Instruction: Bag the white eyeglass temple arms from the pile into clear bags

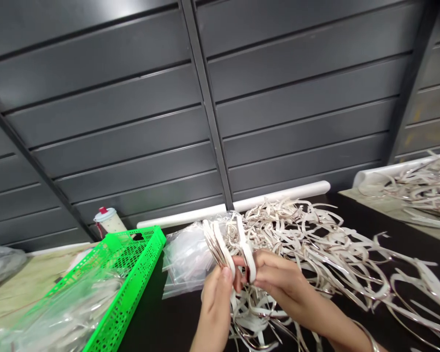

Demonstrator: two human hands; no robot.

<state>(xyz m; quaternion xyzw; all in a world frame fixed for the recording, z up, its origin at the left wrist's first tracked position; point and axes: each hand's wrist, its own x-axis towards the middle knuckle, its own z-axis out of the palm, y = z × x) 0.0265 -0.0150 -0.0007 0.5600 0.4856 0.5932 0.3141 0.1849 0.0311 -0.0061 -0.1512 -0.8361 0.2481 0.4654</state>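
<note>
Several curved white bands with shiny metallic edges [219, 243] stand upright in my left hand [217, 298], its fingers closed round their lower ends. Just to the right, my right hand [275, 274] pinches another white curved band [245, 247]. The two hands are close together, and some fingertips are hidden behind the bands. Behind and below them spreads a large tangled pile of similar white and metallic bands [315, 244] on the black table surface [150, 313].
A green perforated basket [132, 298] holding filled clear bags [80, 313] is at the left. Clear plastic bags [187, 252] lie beside it. A lidded cup [110, 221] stands behind the basket. More bands [429, 188] lie at the far right, near a white roll [381, 173].
</note>
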